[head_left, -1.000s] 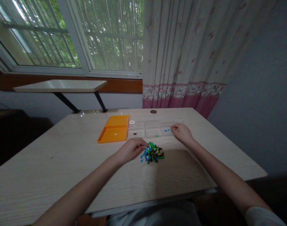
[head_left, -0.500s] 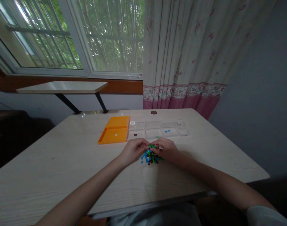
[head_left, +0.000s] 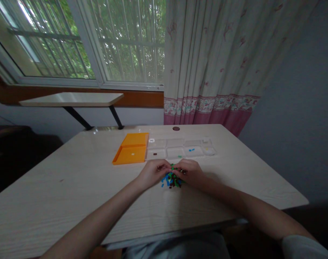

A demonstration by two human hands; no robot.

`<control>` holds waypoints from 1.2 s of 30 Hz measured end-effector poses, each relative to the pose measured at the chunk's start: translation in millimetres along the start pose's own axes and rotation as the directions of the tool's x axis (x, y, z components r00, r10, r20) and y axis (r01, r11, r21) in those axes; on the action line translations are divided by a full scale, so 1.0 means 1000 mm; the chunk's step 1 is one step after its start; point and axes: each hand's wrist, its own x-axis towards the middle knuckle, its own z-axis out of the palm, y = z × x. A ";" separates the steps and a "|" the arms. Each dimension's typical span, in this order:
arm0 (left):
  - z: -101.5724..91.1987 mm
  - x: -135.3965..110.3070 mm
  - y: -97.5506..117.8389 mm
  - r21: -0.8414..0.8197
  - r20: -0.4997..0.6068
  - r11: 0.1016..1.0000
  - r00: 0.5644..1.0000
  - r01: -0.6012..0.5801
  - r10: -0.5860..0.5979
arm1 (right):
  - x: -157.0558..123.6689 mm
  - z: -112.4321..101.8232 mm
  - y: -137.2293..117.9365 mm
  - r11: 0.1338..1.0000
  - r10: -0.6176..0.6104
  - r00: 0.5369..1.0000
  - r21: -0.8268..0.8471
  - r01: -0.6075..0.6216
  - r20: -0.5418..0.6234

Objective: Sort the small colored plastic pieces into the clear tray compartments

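Note:
A heap of small blue, green and dark brown building bricks (head_left: 172, 180) lies on the table in front of me. Over its left side is my left hand (head_left: 153, 173), thumb and fingers pinched together. My right hand (head_left: 190, 172) comes in from the other side, its fingers also pinched and its fingertips meeting those of the left. Green shows between and just behind the fingertips, but whatever they pinch is too small and too covered to name. Part of the heap is hidden under the right hand.
Beyond my hands lies a clear compartment tray (head_left: 175, 152) with a few bricks: brown, green, blue and yellow in separate compartments. Left of it, an orange tray (head_left: 129, 158) holds one whitish piece. A raised shelf (head_left: 72, 99) stands at the back left, near the window.
My right hand's fingertips have shifted slightly left to meet the left hand's. The green brick in the clear tray shows more fully past my right hand.

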 end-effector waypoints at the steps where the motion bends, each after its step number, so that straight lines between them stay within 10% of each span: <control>1: -0.001 0.000 0.001 -0.013 0.015 1.000 1.000 0.001 -0.001 | 0.000 0.000 0.001 1.000 -0.009 1.000 -0.007 0.009 0.002; 15: -0.037 0.004 -0.026 0.582 0.217 0.798 0.976 -0.155 0.032 | 0.009 -0.022 0.033 0.997 -0.015 0.969 -0.083 -0.006 -0.245; 36: -0.025 0.001 -0.010 0.600 0.361 0.734 0.926 -0.320 0.108 | 0.012 -0.043 0.036 0.991 0.003 0.960 -0.129 -0.041 -0.282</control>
